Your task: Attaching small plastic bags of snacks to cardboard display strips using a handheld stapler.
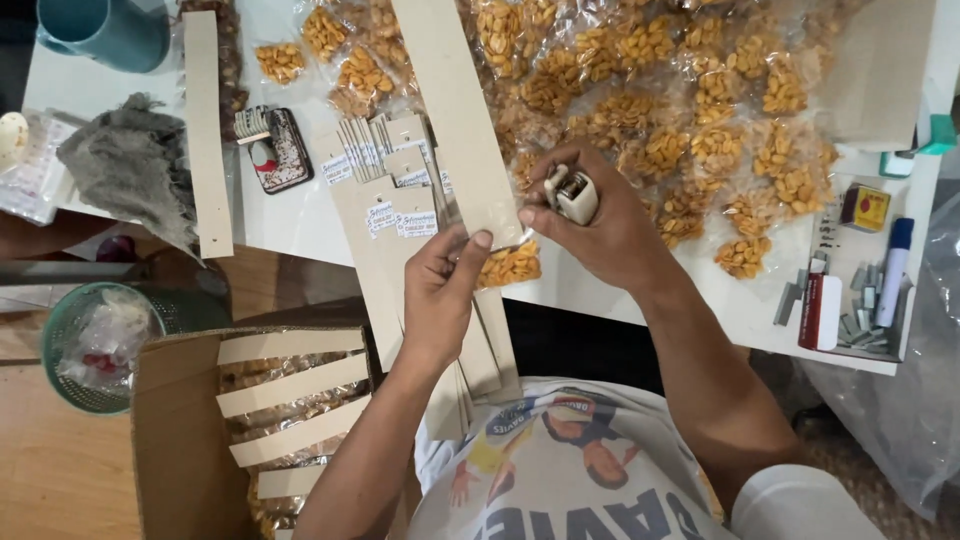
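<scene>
Now your left fingers (470, 250) pinch a snack bag (510, 265) against the card strip (455, 110); your right fingers (535, 215) curl tight around a stapler (572, 195) just above it. Beyond, bags (700, 110) cover the table (290, 215). Down left, a box (170, 440) holds filled strips (290, 385).

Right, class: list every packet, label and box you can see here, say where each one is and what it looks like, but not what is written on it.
Snack packets: clear bags of golden snacks, heaped on the white table.
Held packet: clear, golden filling, at the strip's lower end by the left hand.
Stapler: small, cream, in the right hand.
Paper labels: small white rectangles on cardboard strips.
Cardboard box: brown, lower left, holding filled strips.
Small box: yellow and red, at right.
</scene>
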